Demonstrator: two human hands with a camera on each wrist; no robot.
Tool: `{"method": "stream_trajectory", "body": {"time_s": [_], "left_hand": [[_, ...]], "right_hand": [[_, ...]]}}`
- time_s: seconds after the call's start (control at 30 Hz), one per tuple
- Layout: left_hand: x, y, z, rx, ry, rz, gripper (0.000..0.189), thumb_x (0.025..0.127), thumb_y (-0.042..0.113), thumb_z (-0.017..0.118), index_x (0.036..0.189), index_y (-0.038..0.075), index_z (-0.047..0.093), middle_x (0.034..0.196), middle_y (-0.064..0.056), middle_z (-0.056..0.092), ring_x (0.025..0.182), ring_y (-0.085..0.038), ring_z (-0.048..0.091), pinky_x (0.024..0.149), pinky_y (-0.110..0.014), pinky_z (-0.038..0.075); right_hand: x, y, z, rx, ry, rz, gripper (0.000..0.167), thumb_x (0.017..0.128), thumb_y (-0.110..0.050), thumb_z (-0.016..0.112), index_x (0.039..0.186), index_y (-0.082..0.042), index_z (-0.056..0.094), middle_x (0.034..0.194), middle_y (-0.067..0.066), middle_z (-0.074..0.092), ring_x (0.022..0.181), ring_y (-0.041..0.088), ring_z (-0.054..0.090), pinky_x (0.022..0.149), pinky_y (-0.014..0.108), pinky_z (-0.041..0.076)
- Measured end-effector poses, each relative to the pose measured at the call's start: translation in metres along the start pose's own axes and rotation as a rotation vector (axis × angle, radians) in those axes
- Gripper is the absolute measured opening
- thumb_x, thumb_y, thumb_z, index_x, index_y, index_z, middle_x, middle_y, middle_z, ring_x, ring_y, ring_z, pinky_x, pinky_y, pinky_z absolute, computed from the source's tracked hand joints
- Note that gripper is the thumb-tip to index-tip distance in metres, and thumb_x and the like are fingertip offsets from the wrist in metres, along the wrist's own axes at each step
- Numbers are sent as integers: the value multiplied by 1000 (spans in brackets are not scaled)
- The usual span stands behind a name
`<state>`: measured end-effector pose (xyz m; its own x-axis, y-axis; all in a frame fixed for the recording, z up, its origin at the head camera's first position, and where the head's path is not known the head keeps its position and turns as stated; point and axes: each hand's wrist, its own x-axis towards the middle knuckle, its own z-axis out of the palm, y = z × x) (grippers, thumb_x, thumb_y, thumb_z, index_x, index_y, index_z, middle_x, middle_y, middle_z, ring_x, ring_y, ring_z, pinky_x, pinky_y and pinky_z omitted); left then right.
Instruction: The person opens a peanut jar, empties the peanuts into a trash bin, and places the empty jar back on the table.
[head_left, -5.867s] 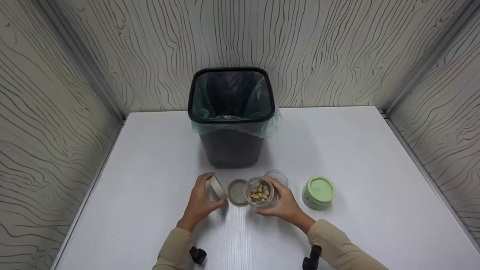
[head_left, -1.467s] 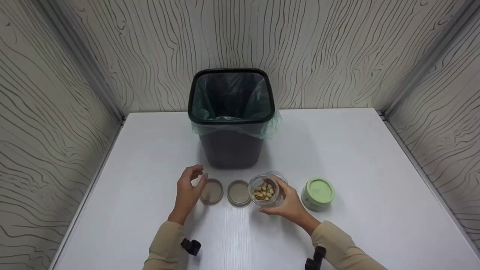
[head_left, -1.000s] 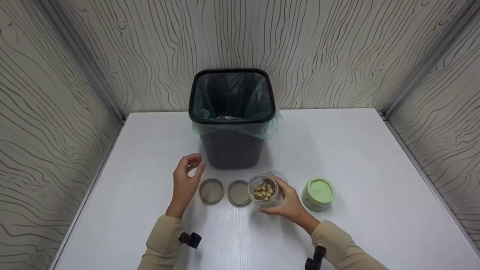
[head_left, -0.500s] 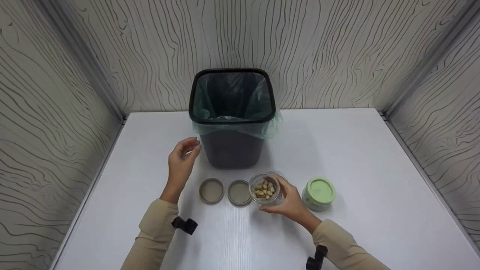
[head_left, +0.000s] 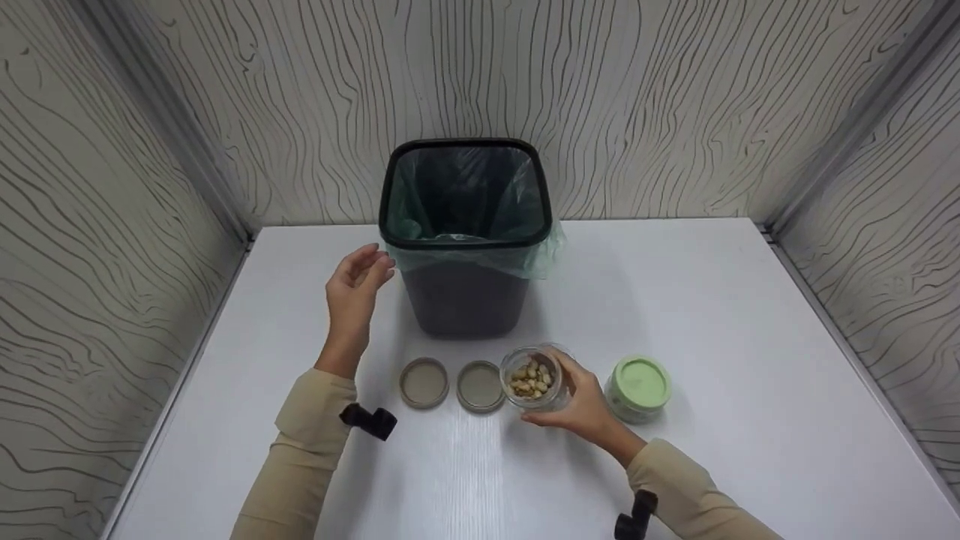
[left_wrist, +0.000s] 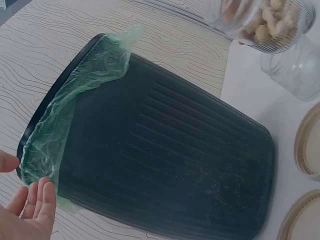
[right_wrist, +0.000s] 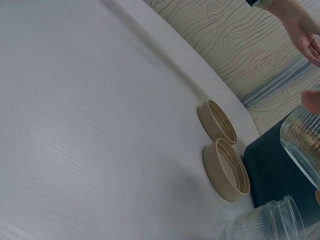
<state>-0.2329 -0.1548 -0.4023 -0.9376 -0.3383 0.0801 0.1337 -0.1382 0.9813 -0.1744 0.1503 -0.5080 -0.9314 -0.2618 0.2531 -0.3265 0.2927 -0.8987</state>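
Note:
My right hand (head_left: 581, 405) grips a clear jar (head_left: 530, 377) with unshelled peanuts (head_left: 532, 376) inside, tipped slightly to the left. In the left wrist view that jar (left_wrist: 260, 22) hangs above a second clear jar (left_wrist: 295, 72), which stands on the table and is mostly hidden in the head view. My left hand (head_left: 352, 292) is raised beside the left front of the trash bin (head_left: 465, 300), fingers loosely bent with nothing between them. The bin has a green liner bag (left_wrist: 50, 140) folded over its rim; my fingertips are close to it in the left wrist view.
Two beige round lids, a left lid (head_left: 423, 383) and a right lid (head_left: 481, 387), lie side by side in front of the bin. A jar with a green lid (head_left: 641, 382) stands right of my right hand. Wood-grain panels (head_left: 300, 112) enclose the white table (head_left: 750, 450).
The left hand has set a beige lid down left of the other one, let go, and moved up and away to the bin's rim. The right hand keeps the peanut jar nearly in place.

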Motion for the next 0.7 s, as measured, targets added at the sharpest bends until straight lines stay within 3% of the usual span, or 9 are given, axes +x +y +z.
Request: {"method": "stream_trajectory", "body": {"time_s": [0.33,0.7], "left_hand": [[16,21,15,26,6,-190,47,96,22,58,137,1,47,114,-6,54,103,-10,55,105,-28,51],[25,25,19,-10,13,-251,45,97,20,56,135,-1,49,100,1,54,91,-5,55,101,-26,53]], "right_hand": [[1,-3,-1,57,-30,41,94,55,-4,91,137,6,46,139,22,53,121,-8,49,104,7,40],[2,-1,-3,27,-18,18,94,54,-5,92,135,7,48,136,22,57,120,-6,51,103,8,40]]}}
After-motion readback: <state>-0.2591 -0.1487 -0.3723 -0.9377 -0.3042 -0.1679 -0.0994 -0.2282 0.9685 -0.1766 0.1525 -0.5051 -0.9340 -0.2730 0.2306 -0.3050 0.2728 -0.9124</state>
